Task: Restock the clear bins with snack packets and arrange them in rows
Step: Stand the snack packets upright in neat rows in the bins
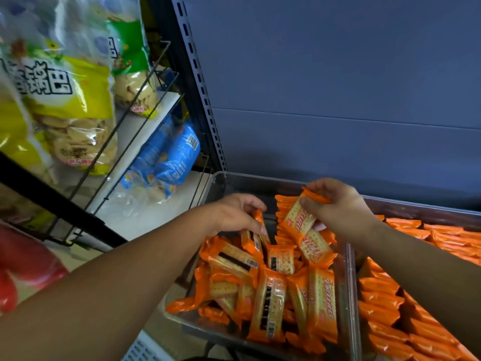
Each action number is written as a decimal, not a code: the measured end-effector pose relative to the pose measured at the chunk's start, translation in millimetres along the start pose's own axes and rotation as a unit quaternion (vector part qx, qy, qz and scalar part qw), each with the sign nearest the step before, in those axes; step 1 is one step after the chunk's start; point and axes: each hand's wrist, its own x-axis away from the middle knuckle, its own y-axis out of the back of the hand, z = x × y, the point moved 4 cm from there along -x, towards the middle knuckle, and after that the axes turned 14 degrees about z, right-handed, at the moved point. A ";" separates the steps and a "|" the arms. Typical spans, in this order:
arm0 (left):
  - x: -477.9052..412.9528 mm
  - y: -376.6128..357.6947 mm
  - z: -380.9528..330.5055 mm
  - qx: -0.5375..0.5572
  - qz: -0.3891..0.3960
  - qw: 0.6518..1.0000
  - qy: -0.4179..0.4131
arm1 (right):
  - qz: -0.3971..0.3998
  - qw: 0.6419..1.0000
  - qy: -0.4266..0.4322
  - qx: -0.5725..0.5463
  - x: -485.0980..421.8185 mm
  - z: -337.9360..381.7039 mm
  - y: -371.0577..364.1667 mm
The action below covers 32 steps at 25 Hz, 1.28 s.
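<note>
Right hand [338, 207] pinching cracker packet [299, 217] by its top; left hand [238, 212] clasping another packet [253, 237] over clear bin [347, 295].

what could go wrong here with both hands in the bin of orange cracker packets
The loose packets lie jumbled at the front of the clear bin, and one already pokes over its left edge; it may slip out.

The right hand pinches a packet only by its end, so it might drop onto the pile.

The left hand digging in could topple packets standing in the back row.
</note>
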 end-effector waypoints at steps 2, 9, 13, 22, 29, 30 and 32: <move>19.3 3.2 -2.8 0.011 -0.039 0.999 -0.018 | 0.016 1.000 0.001 0.005 2.4 6.5 -2.7; 99.7 -10.8 -22.3 -0.036 -0.168 0.982 -0.084 | -0.071 0.995 0.023 -0.066 34.2 49.8 11.0; 127.8 -40.5 -32.6 0.008 -0.137 0.989 -0.046 | -0.080 0.985 0.019 -0.153 60.2 70.3 15.2; 127.8 -86.4 -45.2 0.054 0.015 0.998 -0.028 | -0.015 0.996 0.003 -0.091 71.3 64.5 0.2; 134.7 -37.6 -25.9 0.170 -0.114 0.975 -0.090 | 0.046 0.991 -0.030 -0.123 43.4 43.0 1.7; 135.0 -32.8 -25.0 0.188 -0.130 0.969 -0.098 | 0.063 0.987 -0.038 -0.143 39.9 39.7 1.8; 132.3 -29.2 -25.8 0.216 -0.139 0.960 -0.112 | 0.082 0.982 -0.047 -0.164 33.2 33.7 1.2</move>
